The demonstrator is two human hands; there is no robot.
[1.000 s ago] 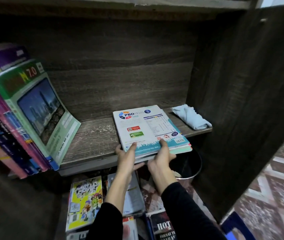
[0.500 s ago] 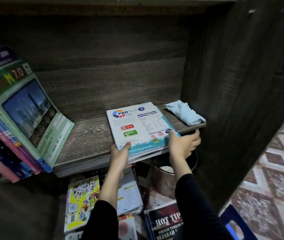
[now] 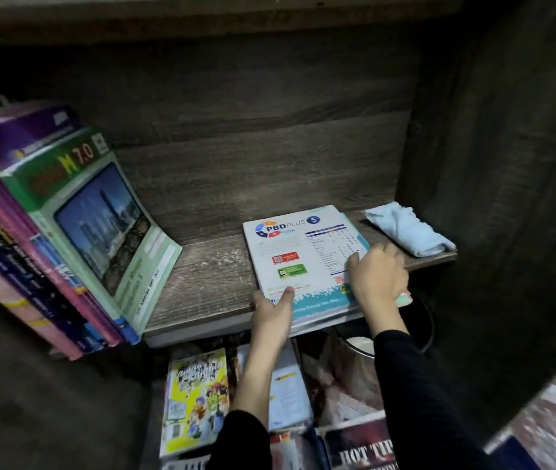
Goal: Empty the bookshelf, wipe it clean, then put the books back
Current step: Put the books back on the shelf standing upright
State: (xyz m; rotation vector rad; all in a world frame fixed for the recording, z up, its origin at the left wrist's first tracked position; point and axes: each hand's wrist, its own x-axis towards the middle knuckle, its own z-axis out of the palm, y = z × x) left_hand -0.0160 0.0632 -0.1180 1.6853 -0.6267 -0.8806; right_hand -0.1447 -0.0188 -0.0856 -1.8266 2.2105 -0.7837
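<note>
A small stack of books topped by a white and teal PBD Plus book (image 3: 298,257) lies flat on the dark wooden shelf (image 3: 208,283), overhanging its front edge. My left hand (image 3: 271,312) grips the stack's front left corner, thumb on the cover. My right hand (image 3: 376,276) grips the stack's right front edge, fingers curled over the cover. A folded light blue cloth (image 3: 408,234) lies on the shelf at the far right. Several books (image 3: 66,228) lean upright at the shelf's left end, a green one in front.
More books lie on the floor below the shelf, among them a yellow comic book (image 3: 196,398) and a dark one (image 3: 361,447). A round bin (image 3: 419,330) stands under the shelf's right end. A dark cabinet wall (image 3: 507,198) closes the right side.
My right hand has moved from the shelf's front edge up onto the right side of the book stack. The left hand keeps its hold on the front left corner.
</note>
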